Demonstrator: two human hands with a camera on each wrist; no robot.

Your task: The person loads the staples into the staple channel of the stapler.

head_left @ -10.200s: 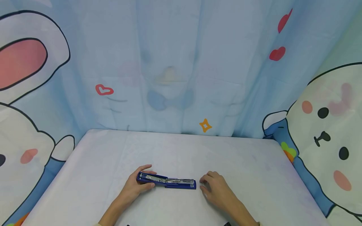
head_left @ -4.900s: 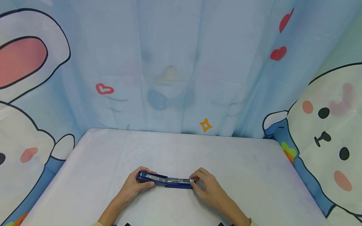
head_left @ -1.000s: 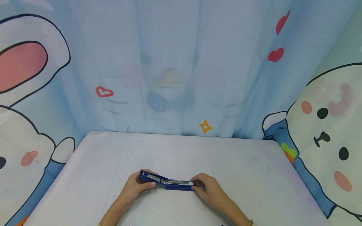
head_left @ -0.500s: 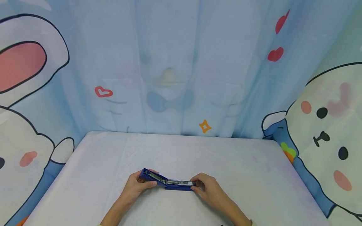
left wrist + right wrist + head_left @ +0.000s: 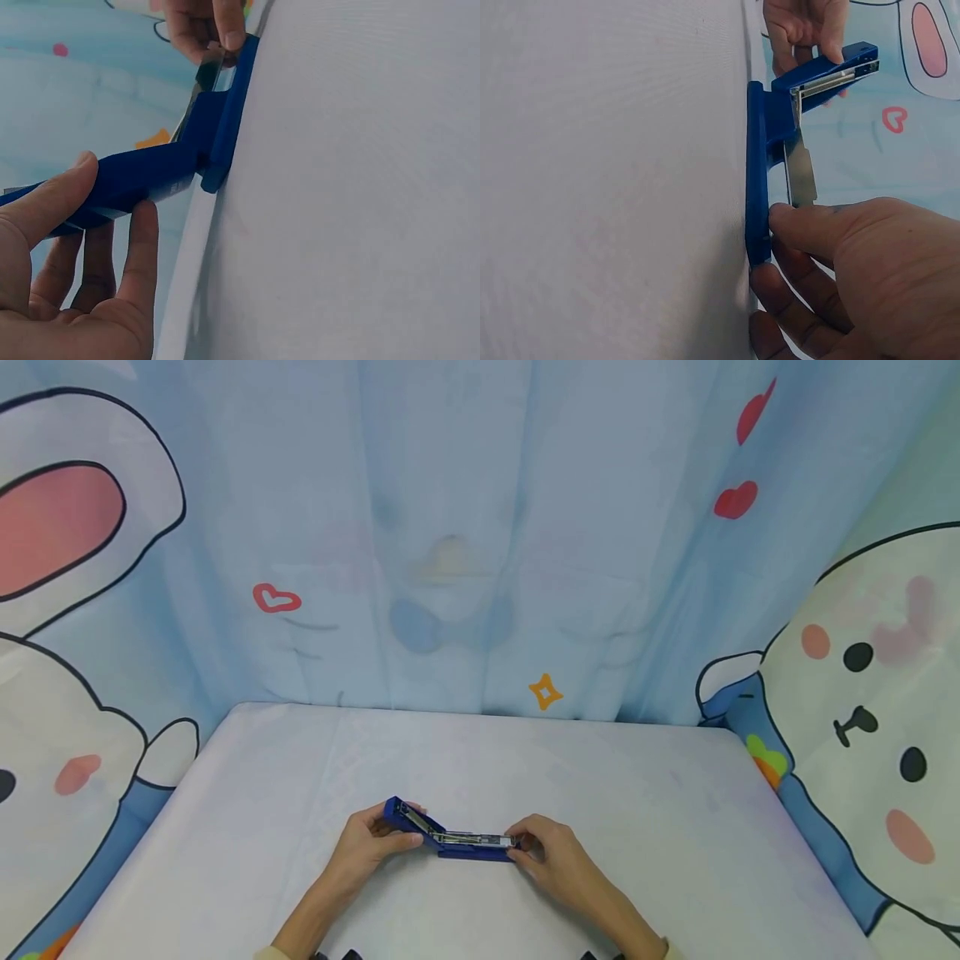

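Observation:
A blue stapler [image 5: 474, 854] lies on the table, spread wide, its top arm folded back leftward and tilted up from the base. My left hand [image 5: 360, 850] grips that top arm between thumb and fingers, as the left wrist view of the stapler [image 5: 142, 176] also shows. At the other end, my right hand [image 5: 558, 860] pinches the tip of the base and magazine with thumb and fingers. In the right wrist view, a metal magazine [image 5: 801, 169] stands slightly apart from the blue base [image 5: 757, 165]. My right fingertips hide the magazine's far end in the head view.
A white-covered table [image 5: 637, 785] spreads under both hands. Behind it hangs a light blue curtain [image 5: 600, 527] with cartoon animals and hearts. Small dark objects [image 5: 352, 955] show at the bottom edge near the wrists.
Ten seconds ago my right hand was apart from the stapler; it came left onto the base's end. Over the last second my left hand has raised the top arm more steeply, moving up and right.

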